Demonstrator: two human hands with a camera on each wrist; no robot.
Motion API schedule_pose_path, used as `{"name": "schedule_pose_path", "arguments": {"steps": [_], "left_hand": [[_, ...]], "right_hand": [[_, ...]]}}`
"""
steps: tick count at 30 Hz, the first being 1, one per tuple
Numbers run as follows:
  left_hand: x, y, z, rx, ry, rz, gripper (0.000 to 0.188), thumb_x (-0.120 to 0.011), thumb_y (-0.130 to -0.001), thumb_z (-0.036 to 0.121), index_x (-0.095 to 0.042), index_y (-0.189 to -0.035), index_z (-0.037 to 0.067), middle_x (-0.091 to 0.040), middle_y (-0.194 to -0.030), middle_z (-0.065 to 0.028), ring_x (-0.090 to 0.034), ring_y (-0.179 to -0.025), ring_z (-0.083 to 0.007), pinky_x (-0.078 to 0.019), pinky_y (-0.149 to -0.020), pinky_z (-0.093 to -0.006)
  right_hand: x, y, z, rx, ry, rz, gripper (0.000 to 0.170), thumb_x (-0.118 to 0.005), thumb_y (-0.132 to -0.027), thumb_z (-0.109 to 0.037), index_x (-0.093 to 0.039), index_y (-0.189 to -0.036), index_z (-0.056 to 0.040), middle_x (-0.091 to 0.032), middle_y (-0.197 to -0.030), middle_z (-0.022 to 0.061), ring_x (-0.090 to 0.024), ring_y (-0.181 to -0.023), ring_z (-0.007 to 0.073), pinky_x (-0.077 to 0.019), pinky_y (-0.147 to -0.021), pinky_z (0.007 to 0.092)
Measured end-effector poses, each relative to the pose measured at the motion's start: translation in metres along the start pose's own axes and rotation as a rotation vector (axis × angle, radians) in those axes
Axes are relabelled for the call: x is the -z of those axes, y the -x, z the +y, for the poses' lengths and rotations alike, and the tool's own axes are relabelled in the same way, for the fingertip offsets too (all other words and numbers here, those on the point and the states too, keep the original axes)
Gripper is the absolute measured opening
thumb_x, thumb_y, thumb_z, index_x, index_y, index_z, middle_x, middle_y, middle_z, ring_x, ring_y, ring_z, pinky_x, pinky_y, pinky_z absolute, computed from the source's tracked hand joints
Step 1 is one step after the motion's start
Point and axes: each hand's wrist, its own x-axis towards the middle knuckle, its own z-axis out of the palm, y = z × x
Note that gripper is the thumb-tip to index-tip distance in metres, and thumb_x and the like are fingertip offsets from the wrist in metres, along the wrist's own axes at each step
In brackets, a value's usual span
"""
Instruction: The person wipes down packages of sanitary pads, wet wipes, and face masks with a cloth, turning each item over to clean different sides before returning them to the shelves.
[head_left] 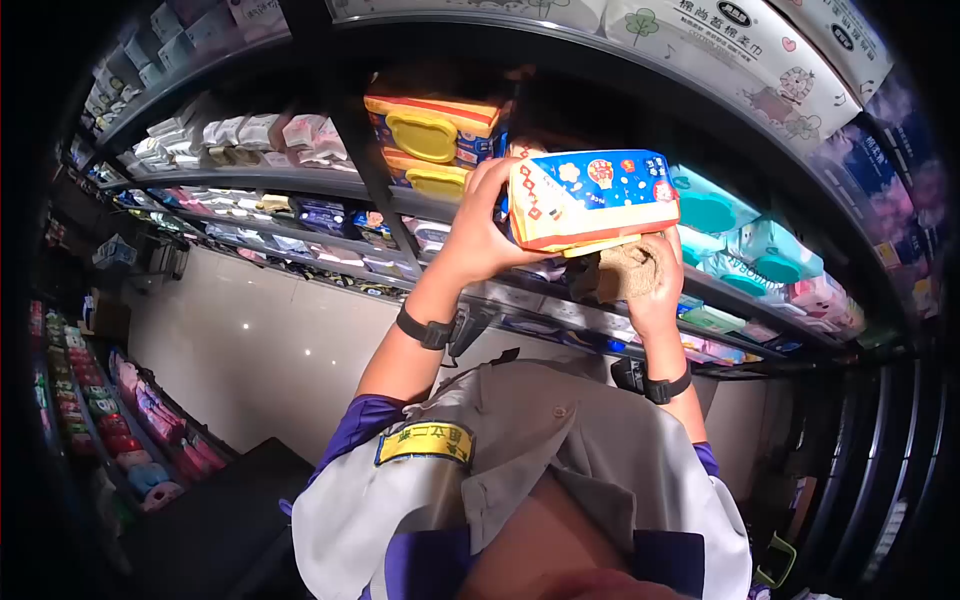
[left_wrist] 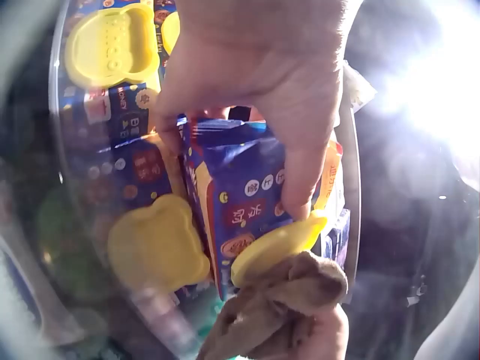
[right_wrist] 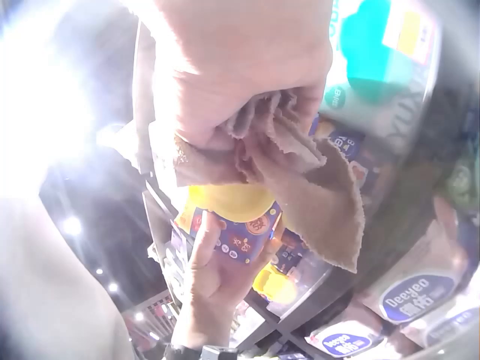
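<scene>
floor: pale, glossy tiles (head_left: 250,335), with small spots of reflected light.
shelving: dark curved-looking shelves (head_left: 255,178) hold rows of soft packs; a lower rack (head_left: 118,425) of red and pink goods stands across the aisle.
packet: the blue, cream and orange packet (head_left: 600,195) is raised before the shelf, tilted, its yellow lid (left_wrist: 274,251) underneath.
left hand: the left hand (head_left: 478,225) grips one end of the packet, thumb and fingers on opposite sides.
right hand: the right hand (head_left: 657,290) has its fingers curled around a brown cloth (head_left: 625,270), bunched close against the packet's underside.
neighbours: yellow-lidded packs (head_left: 425,135) stand stacked on the left; turquoise-lidded packs (head_left: 705,210) lie on the right.
lettering: "deeyeo" in a blue oval on a pale pack (right_wrist: 415,294); "money" on a shelved blue pack (left_wrist: 124,112); "棉柔巾" on a large white pack (head_left: 720,60) above.
shoulder patch: yellow patch (head_left: 427,443), dark characters, not all clear.
</scene>
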Motion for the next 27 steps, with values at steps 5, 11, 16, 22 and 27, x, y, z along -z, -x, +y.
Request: {"name": "schedule_pose_path", "arguments": {"steps": [5,11,16,22,27], "left_hand": [[-0.014,0.024,0.003,-0.013,0.286,0.064,0.104,-0.098,-0.051,0.015,-0.036,-0.135,0.006,-0.046,-0.136,-0.0153,-0.051,-0.125,-0.0268,-0.0418,-0.106,-0.0398],[-0.012,0.046,0.016,0.331,0.767,0.031,0.091,-0.087,-0.065,0.003,-0.032,-0.137,0.001,-0.054,-0.128,-0.0115,-0.055,-0.12,-0.0204,-0.0479,-0.101,-0.0358],[-0.04,0.06,0.054,0.388,1.152,0.154,0.064,-0.072,-0.078,-0.004,-0.043,-0.135,-0.002,-0.059,-0.129,-0.0157,-0.061,-0.117,-0.0236,-0.0526,-0.098,-0.0378],[-0.053,0.081,0.085,0.392,1.127,0.243,0.062,-0.071,-0.079,-0.005,-0.043,-0.133,-0.003,-0.06,-0.127,-0.0164,-0.061,-0.117,-0.0241,-0.0508,-0.1,-0.0377],[-0.054,0.099,0.122,0.379,0.871,0.272,0.065,-0.075,-0.076,-0.003,-0.043,-0.132,-0.001,-0.06,-0.126,-0.0144,-0.061,-0.114,-0.0231,-0.0503,-0.099,-0.0355]], "right_hand": [[0.006,0.009,-0.014,0.067,-0.073,0.012,0.027,-0.071,-0.081,-0.006,-0.056,-0.102,0.0015,-0.044,-0.143,0.0301,-0.051,-0.128,0.0371,-0.0427,-0.102,0.038],[0.017,0.006,-0.049,0.166,-0.094,-0.06,0.052,-0.085,-0.067,-0.019,-0.06,-0.108,-0.0007,-0.045,-0.141,0.0312,-0.053,-0.127,0.0376,-0.0429,-0.103,0.0387],[0.039,0.016,-0.06,0.088,0.086,-0.035,0.047,-0.083,-0.068,-0.016,-0.062,-0.108,-0.0027,-0.049,-0.135,0.022,-0.053,-0.121,0.037,-0.0447,-0.1,0.0405],[0.069,0.038,-0.056,-0.1,-0.223,0.141,0.051,-0.08,-0.067,-0.008,-0.062,-0.113,0.0012,-0.048,-0.13,0.0142,-0.051,-0.12,0.0283,-0.0422,-0.102,0.0355],[0.09,0.056,-0.056,-0.01,0.176,0.139,0.042,-0.072,-0.073,-0.003,-0.064,-0.115,-0.0024,-0.044,-0.136,0.0172,-0.051,-0.121,0.0321,-0.0422,-0.102,0.0374]]}}
